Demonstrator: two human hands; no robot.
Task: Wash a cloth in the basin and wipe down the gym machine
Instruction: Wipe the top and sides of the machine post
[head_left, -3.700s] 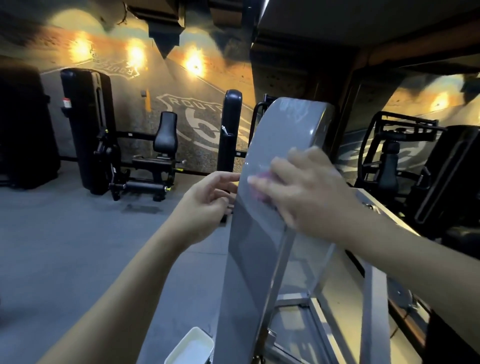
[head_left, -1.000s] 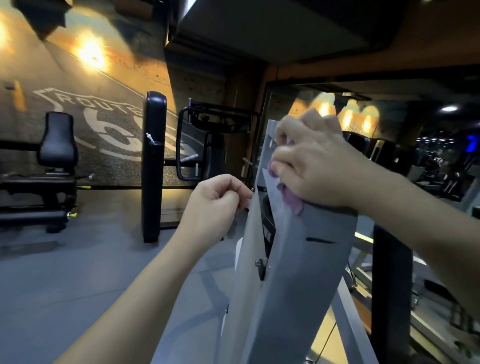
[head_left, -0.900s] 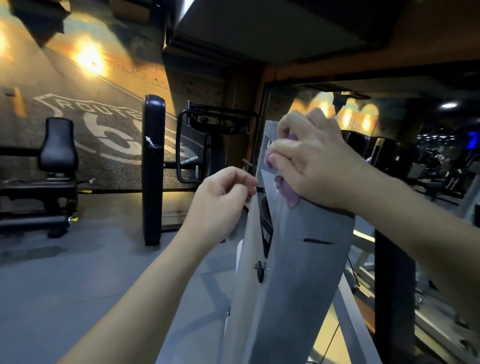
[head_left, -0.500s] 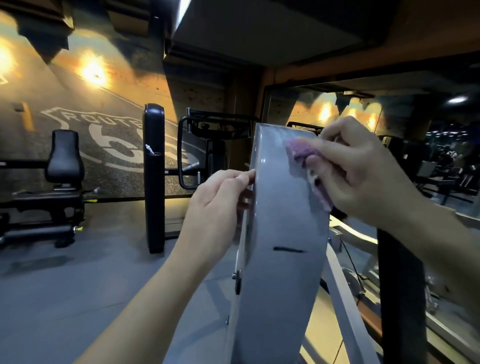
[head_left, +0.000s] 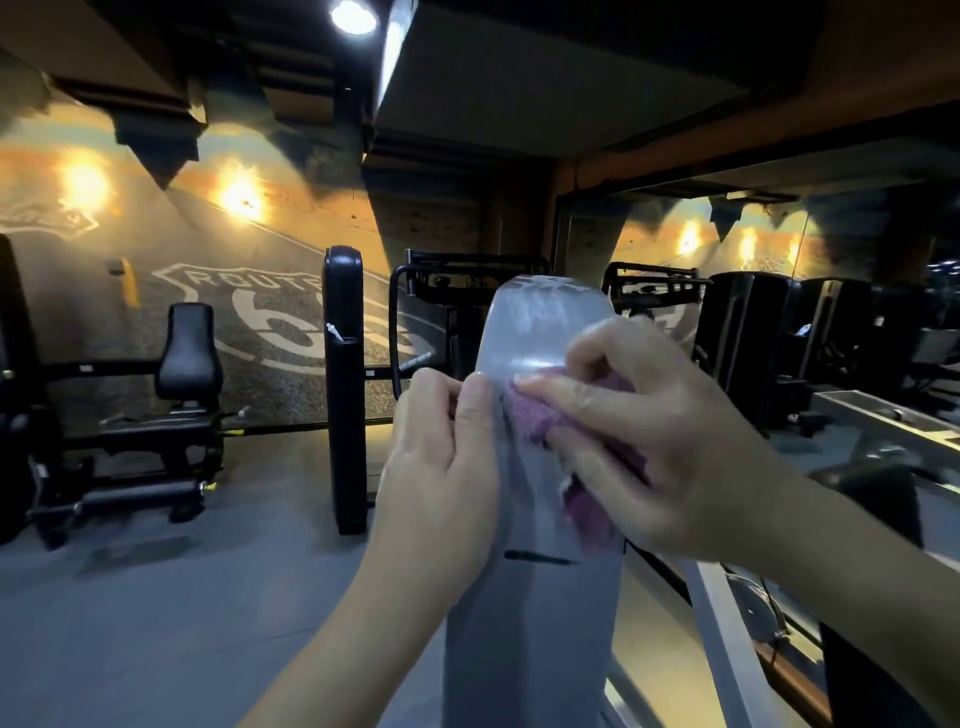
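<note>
The right hand (head_left: 670, 441) is pressing a bunched purple cloth (head_left: 540, 421) against the tall grey metal machine panel (head_left: 540, 623), fingers curled over it; the left hand (head_left: 441, 467) is pinching the panel's left edge. The cloth is appearing soft, limp, best held bunched

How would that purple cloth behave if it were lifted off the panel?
Probably floppy: the purple cloth bunches and folds under the right hand. Likely light, since fingers alone pin it against the grey panel. Its nubby pile suggests good grip, not slippery.
</note>
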